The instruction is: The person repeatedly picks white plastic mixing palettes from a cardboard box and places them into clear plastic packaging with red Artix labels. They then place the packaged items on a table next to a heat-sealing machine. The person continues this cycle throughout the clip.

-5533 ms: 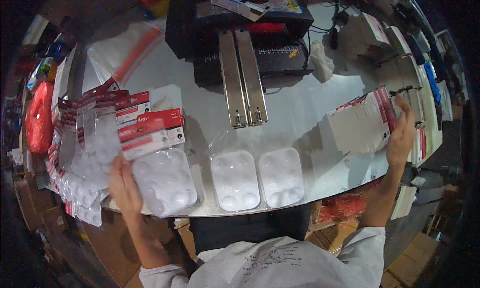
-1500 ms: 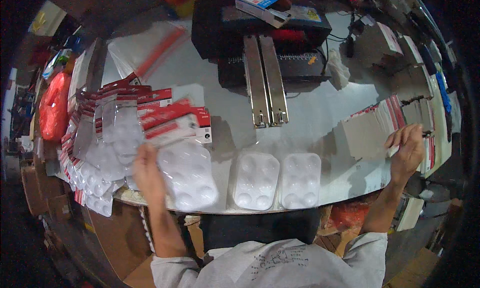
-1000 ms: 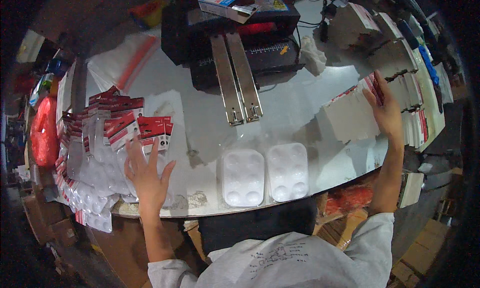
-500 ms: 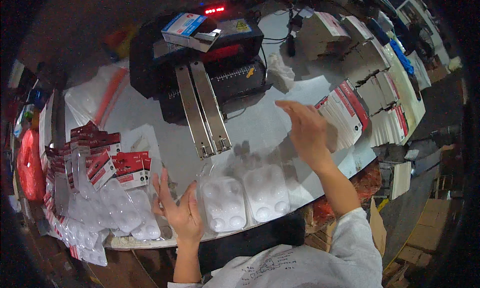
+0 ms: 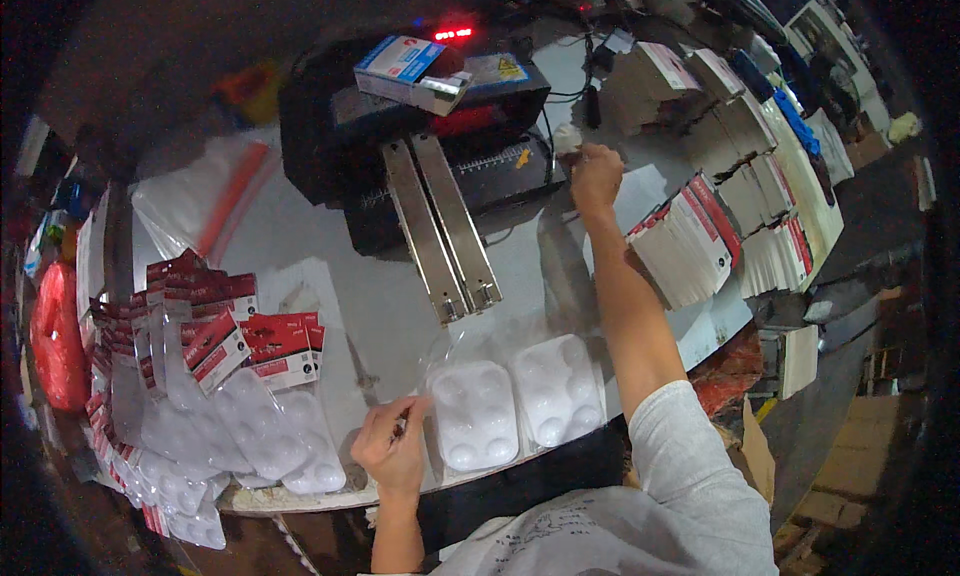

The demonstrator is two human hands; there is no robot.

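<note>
My left hand (image 5: 392, 448) is closed near the table's front edge, its fingers curled round something small and dark that I cannot make out. Just right of it lie two white plastic palettes with round wells: the nearer palette (image 5: 474, 416) and another palette (image 5: 558, 391), both in clear packaging. My right hand (image 5: 598, 176) is stretched far forward, right of the black machine (image 5: 330, 136), with its fingers bunched on a crumpled whitish wad (image 5: 568, 138) that the hand mostly covers. Two parallel metal rails (image 5: 440, 231) stick out from the machine toward me.
Packed palettes with red-and-white cards (image 5: 280, 351) are heaped at the left. On the right stand stacks of cards (image 5: 685, 241) and further stacks behind. A blue-and-white box (image 5: 410, 71) rests on the machine. Clear bags with a red strip (image 5: 235, 201) lie at back left.
My right hand has moved forward from beside the card stack to the whitish wad. The left hand's spread fingers have curled closed. The whole view has shifted slightly.
</note>
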